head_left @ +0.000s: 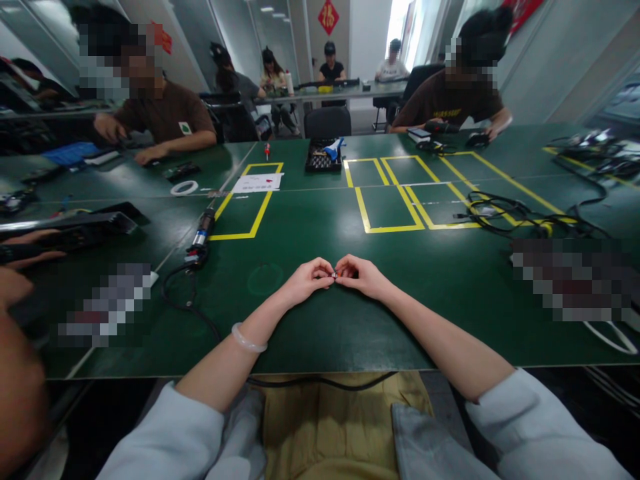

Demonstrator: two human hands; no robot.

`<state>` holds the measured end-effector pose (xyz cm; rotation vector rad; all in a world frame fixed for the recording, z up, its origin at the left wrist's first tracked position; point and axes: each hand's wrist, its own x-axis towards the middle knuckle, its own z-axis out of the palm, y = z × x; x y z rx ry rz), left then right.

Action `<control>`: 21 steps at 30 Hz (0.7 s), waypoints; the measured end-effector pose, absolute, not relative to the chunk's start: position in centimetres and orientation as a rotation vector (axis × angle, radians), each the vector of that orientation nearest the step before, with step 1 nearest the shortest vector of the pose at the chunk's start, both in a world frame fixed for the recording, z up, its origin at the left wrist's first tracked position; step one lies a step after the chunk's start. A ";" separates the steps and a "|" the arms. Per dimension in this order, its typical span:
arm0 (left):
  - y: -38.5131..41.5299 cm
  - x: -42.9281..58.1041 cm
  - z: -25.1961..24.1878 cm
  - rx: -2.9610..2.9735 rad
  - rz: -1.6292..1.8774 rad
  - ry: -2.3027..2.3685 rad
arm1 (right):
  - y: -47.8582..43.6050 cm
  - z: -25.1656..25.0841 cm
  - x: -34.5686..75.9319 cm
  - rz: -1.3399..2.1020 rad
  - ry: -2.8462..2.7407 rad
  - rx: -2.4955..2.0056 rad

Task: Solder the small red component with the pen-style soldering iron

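My left hand (309, 279) and my right hand (360, 275) rest on the green table (350, 313), fingertips meeting in front of me. Both are pinched on a tiny part (334, 274) held between them; it shows a silvery end and a reddish end, too small to name. A pale bangle (248, 340) circles my left wrist. An electric screwdriver (202, 235) with a black cord lies on the table to the left of my hands.
Yellow tape rectangles (395, 200) mark the table beyond my hands. A white paper (257, 183), a tape roll (184, 188) and a black tray (323, 156) lie farther back. Tangled cables (505, 215) sit right. Other people work at the far side and left.
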<state>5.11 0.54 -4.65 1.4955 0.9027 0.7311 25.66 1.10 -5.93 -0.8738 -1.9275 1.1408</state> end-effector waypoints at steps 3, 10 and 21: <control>0.7 4.9 -5.0 1.504 0.741 0.891 | 1.1 -5.8 25.7 1.078 -1.962 -0.906; 0.9 4.9 -5.3 1.501 0.740 0.897 | 1.5 -6.1 25.7 1.077 -1.955 -0.924; 3.4 -1.4 -1.6 1.989 0.546 1.285 | 1.6 -6.1 25.8 1.147 -1.885 -0.960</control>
